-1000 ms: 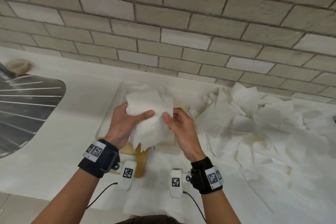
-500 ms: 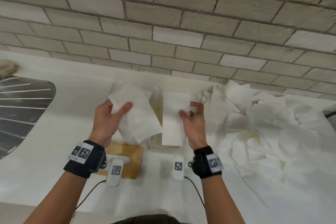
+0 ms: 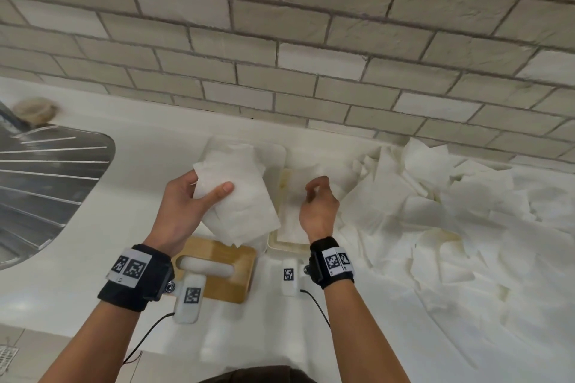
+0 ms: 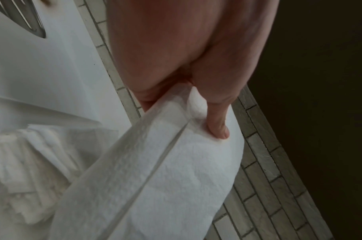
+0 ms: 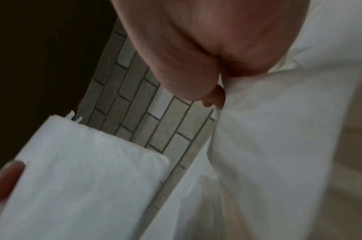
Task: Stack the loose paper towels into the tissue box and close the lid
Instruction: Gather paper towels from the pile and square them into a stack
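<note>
Splitting the bundle is done: a second ago both hands gripped one wad; now the left hand (image 3: 183, 205) pinches the stack of towels (image 3: 236, 196) while the right hand (image 3: 317, 205), fingers curled, lays a towel (image 3: 291, 218) in the tissue box (image 3: 298, 247), lid (image 3: 217, 270) off at 7 o'clock; loose pile (image 3: 435, 205) at 3 o'clock remains.

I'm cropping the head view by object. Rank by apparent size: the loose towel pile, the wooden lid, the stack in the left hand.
1. loose towel pile
2. stack in the left hand
3. wooden lid, partly covered, so this is unsure
</note>
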Demonstrator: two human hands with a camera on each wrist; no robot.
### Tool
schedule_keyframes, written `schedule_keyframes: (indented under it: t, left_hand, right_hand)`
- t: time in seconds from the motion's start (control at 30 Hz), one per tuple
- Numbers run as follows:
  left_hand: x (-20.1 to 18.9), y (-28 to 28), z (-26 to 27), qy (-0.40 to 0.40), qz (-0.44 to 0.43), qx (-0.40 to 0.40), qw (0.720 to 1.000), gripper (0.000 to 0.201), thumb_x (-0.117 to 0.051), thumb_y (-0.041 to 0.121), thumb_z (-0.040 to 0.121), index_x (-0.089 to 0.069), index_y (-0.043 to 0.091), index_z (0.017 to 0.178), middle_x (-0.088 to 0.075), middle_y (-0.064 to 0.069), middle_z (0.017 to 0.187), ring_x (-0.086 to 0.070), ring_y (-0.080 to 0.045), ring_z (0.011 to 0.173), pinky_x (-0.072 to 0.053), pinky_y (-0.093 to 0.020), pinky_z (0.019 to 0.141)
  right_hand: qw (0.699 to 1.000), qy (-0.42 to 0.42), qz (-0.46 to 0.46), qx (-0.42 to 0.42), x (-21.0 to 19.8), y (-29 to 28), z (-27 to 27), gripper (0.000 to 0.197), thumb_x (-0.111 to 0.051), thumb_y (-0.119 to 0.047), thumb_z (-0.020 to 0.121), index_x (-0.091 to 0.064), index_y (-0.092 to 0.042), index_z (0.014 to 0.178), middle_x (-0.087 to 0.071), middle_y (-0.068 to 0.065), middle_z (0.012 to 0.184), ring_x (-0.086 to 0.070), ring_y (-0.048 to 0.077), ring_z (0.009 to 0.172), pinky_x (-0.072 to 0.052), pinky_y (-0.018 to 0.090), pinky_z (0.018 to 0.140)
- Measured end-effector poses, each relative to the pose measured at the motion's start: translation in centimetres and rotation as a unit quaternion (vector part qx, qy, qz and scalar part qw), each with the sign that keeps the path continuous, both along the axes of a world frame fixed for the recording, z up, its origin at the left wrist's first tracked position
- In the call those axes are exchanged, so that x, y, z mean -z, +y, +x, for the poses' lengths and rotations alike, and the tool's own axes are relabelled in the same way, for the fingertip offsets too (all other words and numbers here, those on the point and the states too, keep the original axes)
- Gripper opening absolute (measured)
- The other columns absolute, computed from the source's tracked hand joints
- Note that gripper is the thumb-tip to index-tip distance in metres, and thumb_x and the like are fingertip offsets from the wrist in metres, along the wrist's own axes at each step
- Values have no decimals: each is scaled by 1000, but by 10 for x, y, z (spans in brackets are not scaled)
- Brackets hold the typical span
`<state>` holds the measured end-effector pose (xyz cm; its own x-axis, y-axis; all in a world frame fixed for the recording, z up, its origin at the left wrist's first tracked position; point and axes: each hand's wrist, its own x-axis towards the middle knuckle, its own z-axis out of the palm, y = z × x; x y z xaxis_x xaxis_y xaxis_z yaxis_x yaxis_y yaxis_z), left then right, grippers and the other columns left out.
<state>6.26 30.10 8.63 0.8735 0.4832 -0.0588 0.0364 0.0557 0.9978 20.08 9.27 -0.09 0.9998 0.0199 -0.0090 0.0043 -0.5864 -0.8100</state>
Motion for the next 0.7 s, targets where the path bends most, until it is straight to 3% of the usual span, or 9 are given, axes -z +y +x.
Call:
schedule_keyframes:
  t: [0.1, 0.2, 0.27, 0.33, 0.43, 0.5, 0.53, 0.63, 0.7]
  left_hand:
    - [1, -2, 2, -2, -11, 7, 1000, 41, -83, 23, 87, -74, 12, 126, -80, -2, 119, -76, -23, 113, -58, -44, 100]
    - [-1, -7, 7, -5, -12, 11, 1000, 40, -81, 21, 90, -73, 11, 128, -80, -2, 121, -76, -23, 115, -58, -45, 101]
    - [-1, -11, 9, 1, -9, 19, 1000, 37, -81, 22, 90, -75, 11, 125, -80, -2, 119, -77, -23, 113, -59, -47, 101]
    - [-2, -15, 12, 11, -1, 27, 1000, 38, -83, 25, 87, -76, 12, 123, -81, -1, 117, -78, -22, 110, -61, -48, 99]
    - [-5, -22, 17, 25, 23, 49, 998, 41, -88, 27, 83, -78, 16, 121, -81, 1, 116, -78, -21, 108, -62, -47, 95]
    - [-8, -29, 23, 28, 44, 61, 997, 43, -90, 29, 80, -78, 19, 121, -82, 3, 114, -78, -19, 106, -63, -44, 91]
    - [-9, -32, 27, 27, 46, 61, 997, 44, -91, 28, 80, -78, 19, 121, -82, 4, 114, -79, -19, 105, -64, -42, 89]
    - [-10, -44, 40, 14, 10, 28, 999, 39, -89, 23, 85, -77, 17, 121, -83, 2, 110, -80, -19, 101, -66, -38, 83]
    - [-9, -52, 46, 9, -6, 8, 1000, 29, -82, 22, 93, -75, 16, 120, -83, 1, 109, -80, -21, 101, -66, -39, 85]
  right_hand:
    - [993, 89, -52, -57, 11, 1, 2, 18, -53, -7, 106, -57, -7, 124, -68, 14, 119, -67, 34, 112, -44, 29, 84]
    - [969, 162, -119, -141, 15, -3, -8, 39, -59, -14, 105, -48, -8, 141, -54, 19, 137, -58, 37, 124, -44, 33, 95]
    - [956, 153, -178, -176, 10, -10, -15, 36, -56, -13, 104, -50, -10, 140, -54, 20, 136, -59, 39, 120, -49, 39, 98]
    - [961, 80, -203, -167, -5, -17, -18, 25, -51, -14, 106, -59, -9, 129, -64, 19, 125, -65, 37, 111, -54, 40, 92]
    - [989, -55, -39, -131, -47, -28, -28, 18, -53, -28, 110, -67, -18, 116, -76, -1, 111, -72, 18, 102, -56, 30, 86]
    - [982, -26, 74, -174, -74, -29, -39, 25, -59, -47, 108, -68, -25, 116, -76, -16, 111, -71, 0, 102, -55, 18, 87]
    - [979, -10, 85, -187, -80, -28, -42, 31, -65, -54, 103, -69, -25, 114, -77, -16, 106, -71, -1, 98, -56, 17, 84]
    - [983, -18, 77, -166, -78, -29, -44, 35, -79, -56, 92, -68, -23, 95, -74, -7, 81, -66, 7, 71, -54, 25, 66]
    - [979, -4, 117, -168, -73, -32, -45, 27, -80, -47, 94, -69, -22, 95, -75, -8, 82, -66, 7, 70, -54, 29, 65]
